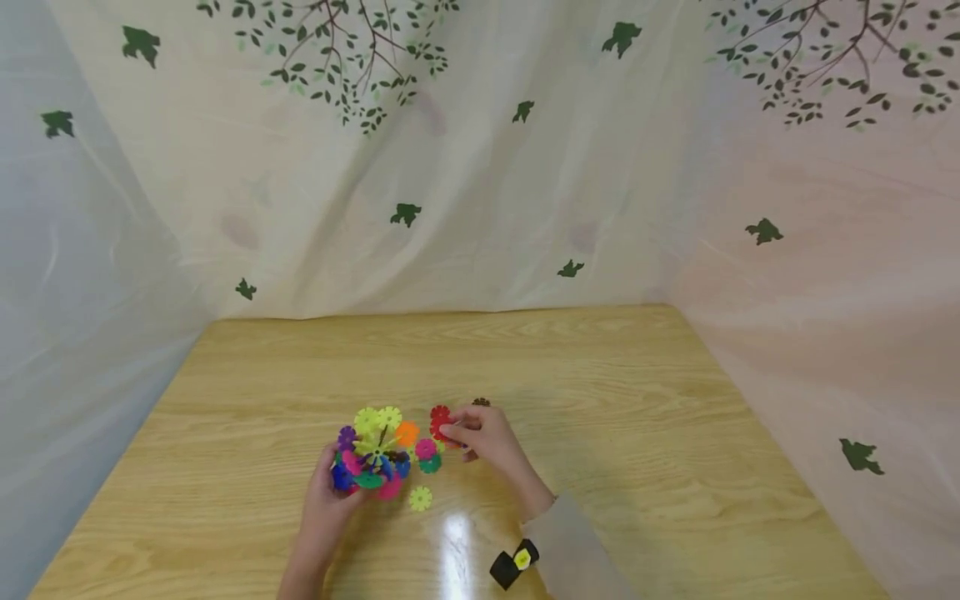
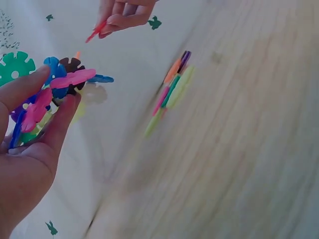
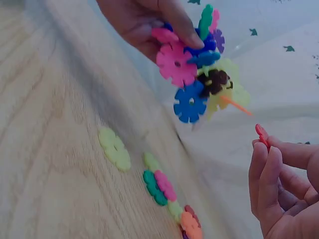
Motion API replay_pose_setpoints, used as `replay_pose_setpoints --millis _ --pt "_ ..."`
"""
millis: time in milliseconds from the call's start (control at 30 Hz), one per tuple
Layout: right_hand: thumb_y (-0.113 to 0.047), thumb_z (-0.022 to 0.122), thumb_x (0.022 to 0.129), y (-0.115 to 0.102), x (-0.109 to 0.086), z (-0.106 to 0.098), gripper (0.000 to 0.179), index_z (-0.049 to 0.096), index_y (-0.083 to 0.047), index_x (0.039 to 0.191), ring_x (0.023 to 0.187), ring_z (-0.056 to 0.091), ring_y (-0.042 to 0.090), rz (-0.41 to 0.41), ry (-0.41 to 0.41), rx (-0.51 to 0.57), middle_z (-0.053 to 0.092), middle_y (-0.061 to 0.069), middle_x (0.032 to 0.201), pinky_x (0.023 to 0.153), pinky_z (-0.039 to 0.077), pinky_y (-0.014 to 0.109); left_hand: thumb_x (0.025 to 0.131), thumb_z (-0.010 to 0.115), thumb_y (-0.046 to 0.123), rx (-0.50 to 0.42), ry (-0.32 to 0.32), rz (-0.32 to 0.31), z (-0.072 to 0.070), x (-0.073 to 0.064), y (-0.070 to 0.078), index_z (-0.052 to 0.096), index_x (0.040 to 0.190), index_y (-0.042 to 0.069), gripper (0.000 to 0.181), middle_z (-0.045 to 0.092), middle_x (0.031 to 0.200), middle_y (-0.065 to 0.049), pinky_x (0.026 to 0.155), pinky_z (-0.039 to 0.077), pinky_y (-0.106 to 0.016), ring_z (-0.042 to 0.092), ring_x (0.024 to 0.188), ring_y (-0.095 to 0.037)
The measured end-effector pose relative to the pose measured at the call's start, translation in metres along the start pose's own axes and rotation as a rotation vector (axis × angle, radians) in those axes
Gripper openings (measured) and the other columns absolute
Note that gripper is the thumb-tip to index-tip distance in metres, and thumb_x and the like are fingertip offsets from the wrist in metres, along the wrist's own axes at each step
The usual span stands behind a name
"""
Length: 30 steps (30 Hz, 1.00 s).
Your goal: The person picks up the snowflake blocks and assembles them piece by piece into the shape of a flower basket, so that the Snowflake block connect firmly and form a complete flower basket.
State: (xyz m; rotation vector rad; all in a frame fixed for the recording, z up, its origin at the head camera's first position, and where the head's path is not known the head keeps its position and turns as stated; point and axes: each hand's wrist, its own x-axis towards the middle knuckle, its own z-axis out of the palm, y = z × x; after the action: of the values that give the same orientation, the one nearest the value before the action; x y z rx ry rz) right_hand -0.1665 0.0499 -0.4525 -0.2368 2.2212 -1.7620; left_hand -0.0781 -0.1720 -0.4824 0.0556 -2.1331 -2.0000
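A cluster of interlocked flower-shaped plastic discs point(image 1: 378, 458) in yellow, pink, blue, green, purple, brown and orange sits in my left hand point(image 1: 327, 500). In the right wrist view, the left thumb and fingers grip the cluster point(image 3: 178, 64) above the table. My right hand point(image 1: 491, 442) pinches a red flower disc point(image 3: 261, 134) between thumb and fingertips, just right of the cluster and apart from it. Loose on the table lie a yellow disc point(image 3: 114, 149), a green disc point(image 3: 155, 187), a pink disc point(image 3: 165, 185) and an orange disc point(image 3: 191, 226).
The wooden table point(image 1: 600, 375) meets a pale cloth point(image 1: 480, 167) printed with leaves and birds. A brown disc point(image 1: 481, 402) shows just behind the right hand. Beside the right sleeve point(image 1: 573, 546) is a black and yellow object point(image 1: 506, 571).
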Motion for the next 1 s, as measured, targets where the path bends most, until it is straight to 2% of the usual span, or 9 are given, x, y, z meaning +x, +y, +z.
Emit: replay_pose_setpoints --millis 100,233,333,467,567,600,733,933,1000 --pt "-0.016 0.066 0.092 -0.005 -0.014 0.004 0.026 0.067 0.005 0.108 0.081 0.072 0.028 0.013 -0.009 0.049 0.073 0.02 0.096 0.058 0.061 0.031 0.071 0.065 -0.021 -0.011 0.036 0.032 0.009 -0.001 0.002 0.038 0.126 -0.012 0.062 0.053 0.108 0.031 0.088 0.047 -0.005 0.052 0.103 0.016" --pt "-0.016 0.068 0.091 -0.01 -0.025 0.009 0.027 0.068 0.006 0.105 0.075 0.073 0.021 0.001 -0.015 0.084 0.072 0.026 0.097 0.061 0.062 0.039 0.069 0.064 -0.024 -0.01 0.079 0.062 0.017 -0.003 0.005 0.039 0.122 -0.013 0.06 0.054 0.108 0.03 0.087 0.048 -0.005 0.052 0.103 0.015" --pt "-0.015 0.069 0.09 -0.012 -0.029 0.012 0.027 0.068 0.008 0.104 0.071 0.073 0.018 -0.016 -0.013 0.104 0.072 0.026 0.095 0.062 0.062 0.042 0.07 0.065 -0.023 -0.006 0.069 0.083 0.02 -0.004 0.006 0.039 0.122 -0.012 0.059 0.054 0.109 0.028 0.088 0.048 -0.006 0.053 0.103 0.014" --pt "-0.012 0.07 0.088 -0.01 -0.029 0.014 0.025 0.068 0.01 0.1 0.073 0.073 0.028 -0.017 0.004 0.126 0.073 0.023 0.09 0.061 0.062 0.039 0.07 0.069 -0.02 0.044 0.046 0.105 0.024 -0.006 0.007 0.041 0.122 -0.01 0.06 0.057 0.119 0.006 0.089 0.048 -0.007 0.051 0.104 0.015" --pt "-0.011 0.071 0.087 -0.007 -0.03 0.016 0.023 0.068 0.01 0.097 0.075 0.073 0.031 -0.008 0.008 0.129 0.074 0.021 0.089 0.059 0.061 0.036 0.07 0.07 -0.02 0.069 0.049 0.115 0.026 -0.007 0.008 0.041 0.121 -0.009 0.059 0.055 0.121 -0.005 0.089 0.048 -0.008 0.05 0.104 0.014" --pt "-0.011 0.071 0.087 -0.006 -0.03 0.016 0.023 0.068 0.01 0.097 0.074 0.073 0.031 -0.006 0.007 0.13 0.074 0.021 0.089 0.058 0.061 0.035 0.069 0.069 -0.021 0.063 0.048 0.12 0.027 -0.007 0.007 0.041 0.12 -0.009 0.059 0.053 0.119 0.001 0.089 0.048 -0.008 0.051 0.104 0.014" --pt "-0.011 0.071 0.087 -0.005 -0.031 0.017 0.021 0.069 0.009 0.095 0.073 0.073 0.031 -0.007 -0.001 0.101 0.074 0.021 0.087 0.056 0.061 0.033 0.068 0.067 -0.022 0.063 0.011 0.157 0.027 -0.007 0.007 0.041 0.121 -0.009 0.06 0.052 0.118 0.008 0.089 0.049 -0.01 0.051 0.106 0.013" --pt "-0.009 0.069 0.088 -0.002 -0.031 0.015 0.019 0.069 0.01 0.094 0.073 0.072 0.031 -0.005 -0.019 0.076 0.073 0.022 0.084 0.058 0.061 0.035 0.066 0.065 -0.024 0.116 -0.047 0.225 0.029 -0.007 0.008 0.044 0.121 -0.007 0.062 0.057 0.12 -0.026 0.087 0.052 -0.013 0.051 0.104 0.014" --pt "-0.008 0.069 0.088 -0.001 -0.031 0.013 0.02 0.069 0.011 0.095 0.072 0.072 0.028 -0.007 -0.025 0.096 0.073 0.023 0.084 0.059 0.061 0.034 0.066 0.066 -0.024 0.15 -0.06 0.239 0.029 -0.006 0.009 0.044 0.12 -0.006 0.061 0.057 0.12 -0.031 0.087 0.055 -0.019 0.053 0.105 0.011"
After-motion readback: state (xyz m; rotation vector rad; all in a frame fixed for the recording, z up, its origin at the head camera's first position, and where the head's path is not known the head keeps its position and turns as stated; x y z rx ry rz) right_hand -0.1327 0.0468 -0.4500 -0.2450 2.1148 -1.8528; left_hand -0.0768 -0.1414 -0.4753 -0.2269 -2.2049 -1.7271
